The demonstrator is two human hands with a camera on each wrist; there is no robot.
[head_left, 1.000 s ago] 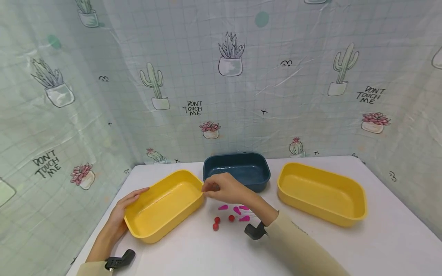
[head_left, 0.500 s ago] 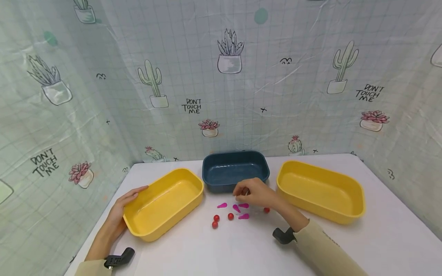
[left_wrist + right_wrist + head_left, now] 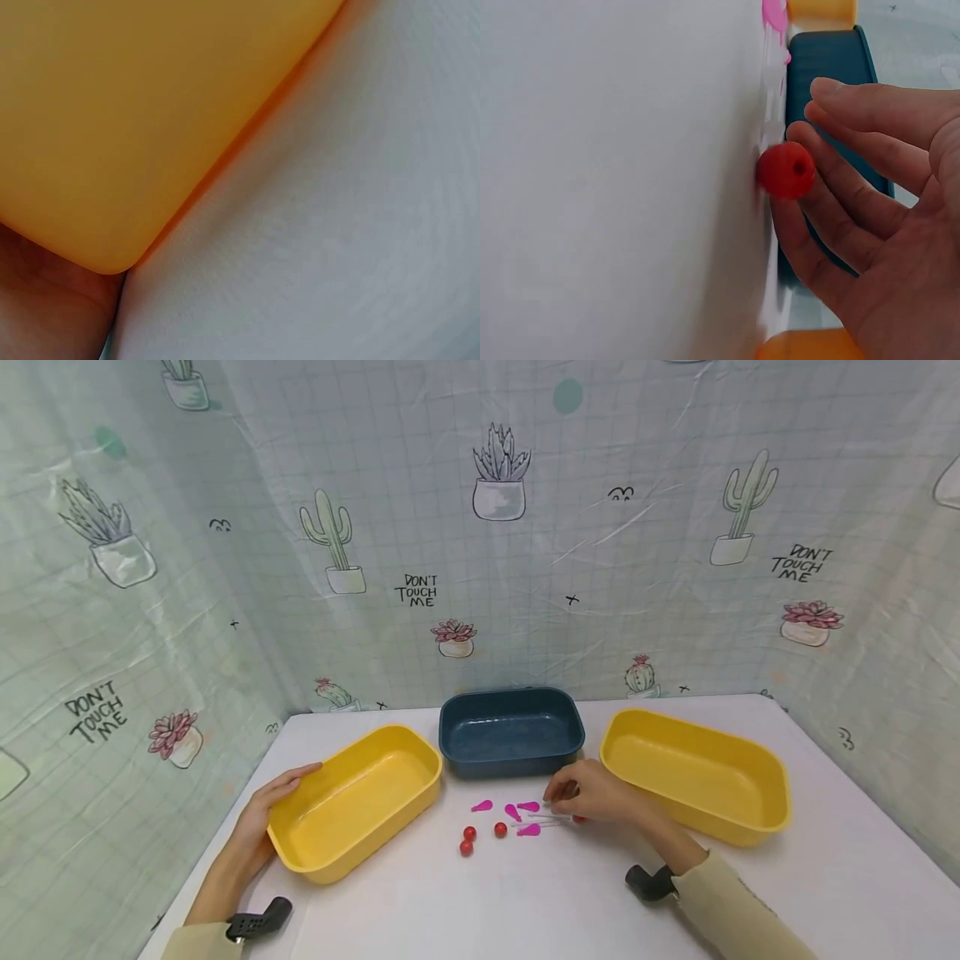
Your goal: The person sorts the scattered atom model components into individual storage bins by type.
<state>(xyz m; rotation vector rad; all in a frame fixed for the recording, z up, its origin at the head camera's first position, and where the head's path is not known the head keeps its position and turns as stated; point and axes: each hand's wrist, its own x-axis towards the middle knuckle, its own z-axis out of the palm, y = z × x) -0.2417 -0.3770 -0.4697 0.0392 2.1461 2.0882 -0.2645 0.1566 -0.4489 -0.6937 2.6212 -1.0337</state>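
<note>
My left hand rests along the outer left side of a yellow tray, fingers extended against its wall near the rim. In the left wrist view the palm lies by the tray's corner; the thumb is hidden. My right hand is low over the table, thumb and fingertips close to thin whitish sticks. A red bead with a hole shows right in front of its loosely bent fingers in the right wrist view. Left of that hand lie several magenta teardrop-shaped pieces and more red beads.
A dark blue tray stands at the back middle, just beyond the small pieces. To the right, near my right forearm, is a second yellow tray. A printed cloth hangs behind the white table.
My right hand has moved from the left yellow tray's right end rightward and down to the sticks. A red bead at right came into view, then was partly covered. My left hand stays.
</note>
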